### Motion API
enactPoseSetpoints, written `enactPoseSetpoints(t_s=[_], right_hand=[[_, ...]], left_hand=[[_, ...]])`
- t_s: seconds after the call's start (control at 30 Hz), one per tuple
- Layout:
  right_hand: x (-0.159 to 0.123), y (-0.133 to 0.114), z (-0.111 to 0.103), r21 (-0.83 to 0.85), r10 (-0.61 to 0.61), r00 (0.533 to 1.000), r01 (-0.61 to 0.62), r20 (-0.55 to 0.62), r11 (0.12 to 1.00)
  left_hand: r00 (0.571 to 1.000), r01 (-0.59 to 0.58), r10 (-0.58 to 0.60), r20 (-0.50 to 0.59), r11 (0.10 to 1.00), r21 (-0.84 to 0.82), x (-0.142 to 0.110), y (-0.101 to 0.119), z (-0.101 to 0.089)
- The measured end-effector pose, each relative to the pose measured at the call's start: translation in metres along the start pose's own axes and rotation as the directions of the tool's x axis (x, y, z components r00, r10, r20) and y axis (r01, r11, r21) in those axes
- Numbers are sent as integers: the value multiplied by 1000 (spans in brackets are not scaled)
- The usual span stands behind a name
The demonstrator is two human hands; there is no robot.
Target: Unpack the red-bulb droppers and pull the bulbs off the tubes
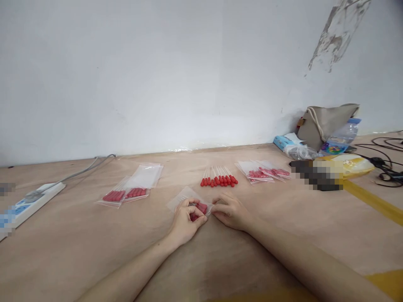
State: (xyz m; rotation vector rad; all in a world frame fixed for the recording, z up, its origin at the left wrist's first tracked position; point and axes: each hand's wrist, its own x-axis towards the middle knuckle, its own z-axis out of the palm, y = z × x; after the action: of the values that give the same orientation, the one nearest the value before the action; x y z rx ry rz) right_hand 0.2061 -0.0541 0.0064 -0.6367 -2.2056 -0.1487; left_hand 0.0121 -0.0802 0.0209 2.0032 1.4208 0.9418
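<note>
A clear zip bag (183, 196) with red-bulbed droppers (201, 207) inside lies on the table in front of me. My left hand (186, 221) presses on it, thumb and fingers closed around its lower part near the red bulbs. At the bag's right-hand edge, my right hand (232, 212) pinches the plastic between thumb and fingertips. Just beyond my hands is a row of loose droppers (219, 181), red bulbs towards me and thin clear stems pointing away. The bag's opening is partly covered by my fingers.
Filled bags of droppers (113, 195) lie at left, overlapped by a flat zip bag (145, 175). More filled bags (262, 173) sit at right. A power strip (37, 205) stands far left. A grey bag (329, 123), a tissue pack (285, 141) and black cables (385, 163) occupy the right.
</note>
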Motion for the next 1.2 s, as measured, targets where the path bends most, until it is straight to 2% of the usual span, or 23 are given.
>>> enactPoseSetpoints(t_s=[0.27, 0.43, 0.6, 0.77, 1.03, 1.2], right_hand=[[2, -1, 0, -37, -110, 993, 108, -49, 993], [5, -2, 0, -86, -89, 995, 85, -38, 993], [9, -3, 1, -138, -128, 992, 130, 23, 982], [10, -4, 3, -149, -139, 990, 139, 13, 979], [8, -4, 4, -189, -106, 994, 111, 39, 976], [6, -6, 7, -144, -45, 993, 61, 109, 988]], left_hand=[[1000, 7, -9, -17, 998, -63, -2, 2, -1], [1000, 0, -1, -18, 998, -66, -4, 1, -2], [997, -65, 64, -52, 998, -3, -3, 1, 0], [987, -133, 140, -73, 987, 89, 0, 4, 4], [988, -137, 140, -61, 989, 55, 6, 0, 3], [968, -226, 240, -74, 961, 161, 5, 0, 6]])
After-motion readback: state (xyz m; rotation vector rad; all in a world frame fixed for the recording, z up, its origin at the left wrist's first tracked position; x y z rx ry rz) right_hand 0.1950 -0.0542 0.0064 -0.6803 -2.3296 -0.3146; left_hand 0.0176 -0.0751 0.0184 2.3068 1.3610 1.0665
